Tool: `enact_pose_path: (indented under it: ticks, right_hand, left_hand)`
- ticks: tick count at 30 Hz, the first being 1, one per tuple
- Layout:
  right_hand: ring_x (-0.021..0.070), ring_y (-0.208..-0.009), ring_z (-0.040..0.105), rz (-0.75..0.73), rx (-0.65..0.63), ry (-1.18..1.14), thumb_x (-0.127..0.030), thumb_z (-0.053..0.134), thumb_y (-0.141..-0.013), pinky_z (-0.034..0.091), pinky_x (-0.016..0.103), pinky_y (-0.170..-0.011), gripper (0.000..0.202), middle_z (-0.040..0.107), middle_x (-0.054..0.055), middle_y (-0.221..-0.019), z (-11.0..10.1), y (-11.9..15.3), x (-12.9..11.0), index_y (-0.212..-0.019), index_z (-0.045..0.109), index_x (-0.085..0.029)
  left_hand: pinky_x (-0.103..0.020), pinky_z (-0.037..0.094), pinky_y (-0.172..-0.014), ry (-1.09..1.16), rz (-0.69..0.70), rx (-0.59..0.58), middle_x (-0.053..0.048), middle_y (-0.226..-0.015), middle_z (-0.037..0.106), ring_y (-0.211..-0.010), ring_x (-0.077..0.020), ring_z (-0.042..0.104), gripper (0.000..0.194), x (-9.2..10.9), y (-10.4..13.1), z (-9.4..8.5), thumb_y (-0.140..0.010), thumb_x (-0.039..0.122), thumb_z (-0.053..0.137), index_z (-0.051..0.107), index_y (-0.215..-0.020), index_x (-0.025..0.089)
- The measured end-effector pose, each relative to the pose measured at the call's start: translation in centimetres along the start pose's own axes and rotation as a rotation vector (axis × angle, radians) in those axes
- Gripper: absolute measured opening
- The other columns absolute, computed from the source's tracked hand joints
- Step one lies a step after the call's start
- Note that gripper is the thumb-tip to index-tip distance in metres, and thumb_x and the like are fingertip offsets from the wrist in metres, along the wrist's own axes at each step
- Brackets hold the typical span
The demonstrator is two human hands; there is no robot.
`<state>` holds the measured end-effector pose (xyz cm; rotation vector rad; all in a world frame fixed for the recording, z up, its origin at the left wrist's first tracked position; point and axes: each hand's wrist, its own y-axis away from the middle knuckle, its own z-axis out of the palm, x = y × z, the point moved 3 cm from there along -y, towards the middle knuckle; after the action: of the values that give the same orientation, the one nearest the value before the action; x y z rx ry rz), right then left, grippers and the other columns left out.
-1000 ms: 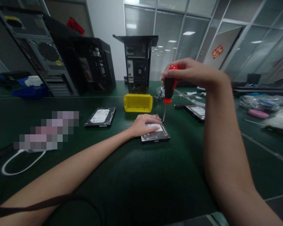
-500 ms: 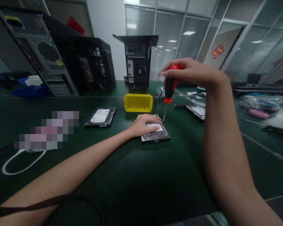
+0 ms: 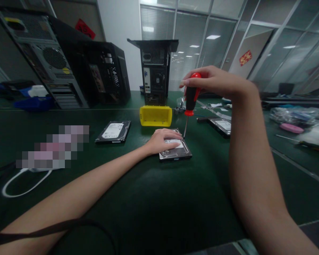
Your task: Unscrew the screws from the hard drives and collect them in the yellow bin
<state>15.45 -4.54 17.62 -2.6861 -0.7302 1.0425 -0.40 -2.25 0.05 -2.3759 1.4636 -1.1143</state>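
Left hand [image 3: 164, 140] is lying palm down with its fingers extended, covering the far left part of a silver hard drive [image 3: 175, 153], whose front edge and near right corner are showing. Green table [image 3: 154, 202] is spreading across the foreground between the two forearms, up to that front edge. Black cable [image 3: 77, 222] is crossing the left forearm at lower left, while the right forearm is rising along the right side. Right hand [image 3: 210, 79] is gripping a red-and-black screwdriver [image 3: 191, 99] from above, its shaft pointing down to the drive's right edge, just beside the left fingertips. The silver drive is sitting directly under the left hand and below the right. Table surface is separating it from a second drive [image 3: 113, 131] on the left and a third drive [image 3: 221, 126] on the right, partly hidden by the right forearm. Just behind the left hand, a yellow bin [image 3: 155, 116] is facing forward. Farther back, a black computer tower [image 3: 154, 71] is standing upright.
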Motion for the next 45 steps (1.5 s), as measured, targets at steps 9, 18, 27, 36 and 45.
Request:
enact_pose_path:
  ticks: [9, 18, 27, 36, 45]
  right_hand:
    - [0.0166, -0.081, 0.063, 0.015, -0.005, -0.013, -0.043, 0.065, -0.079, 0.052, 0.027, -0.074, 0.029, 0.067, 0.005, -0.092, 0.12, 0.05, -0.07, -0.095, 0.068, -0.019]
    - [0.0169, -0.081, 0.062, 0.01, -0.007, -0.003, -0.045, 0.064, -0.079, 0.052, 0.029, -0.073, 0.03, 0.068, 0.004, -0.093, 0.13, -0.01, -0.1, -0.096, 0.068, -0.021]
    - [0.0165, -0.079, 0.062, -0.017, -0.013, -0.021, -0.045, 0.064, -0.079, 0.052, 0.029, -0.073, 0.028, 0.068, 0.003, -0.091, 0.15, -0.14, 0.03, -0.093, 0.068, -0.021]
    - [0.016, -0.08, 0.062, -0.024, -0.007, -0.013, -0.043, 0.062, -0.08, 0.051, 0.029, -0.074, 0.028, 0.067, 0.004, -0.094, 0.18, 0.03, -0.09, -0.095, 0.068, -0.021]
    - [0.0163, -0.081, 0.062, -0.02, -0.02, -0.019, -0.042, 0.064, -0.079, 0.051, 0.027, -0.072, 0.024, 0.067, 0.003, -0.094, 0.2, 0.06, -0.22, -0.092, 0.068, -0.023]
  left_hand:
    - [-0.045, 0.039, -0.103, -0.003, -0.031, -0.005, -0.003, -0.117, 0.067, -0.116, -0.0218, 0.056, 0.027, 0.15, 0.03, -0.06, -0.081, 0.034, 0.063, 0.07, -0.105, 0.024]
    - [-0.044, 0.04, -0.102, 0.008, -0.006, 0.003, -0.003, -0.116, 0.067, -0.114, -0.0206, 0.058, 0.027, 0.1, 0.01, -0.06, -0.081, 0.033, 0.063, 0.069, -0.105, 0.024]
    - [-0.044, 0.039, -0.103, -0.001, -0.006, -0.001, -0.004, -0.117, 0.067, -0.115, -0.0213, 0.057, 0.028, 0.09, -0.01, -0.02, -0.082, 0.035, 0.062, 0.069, -0.106, 0.023]
    - [-0.046, 0.038, -0.104, 0.001, -0.021, -0.013, -0.003, -0.118, 0.066, -0.116, -0.0212, 0.056, 0.027, 0.17, -0.02, -0.06, -0.082, 0.034, 0.062, 0.069, -0.106, 0.025]
    - [-0.046, 0.038, -0.104, -0.004, -0.002, -0.004, -0.002, -0.118, 0.066, -0.116, -0.0209, 0.056, 0.026, -0.04, -0.01, 0.02, -0.083, 0.033, 0.061, 0.069, -0.106, 0.025]
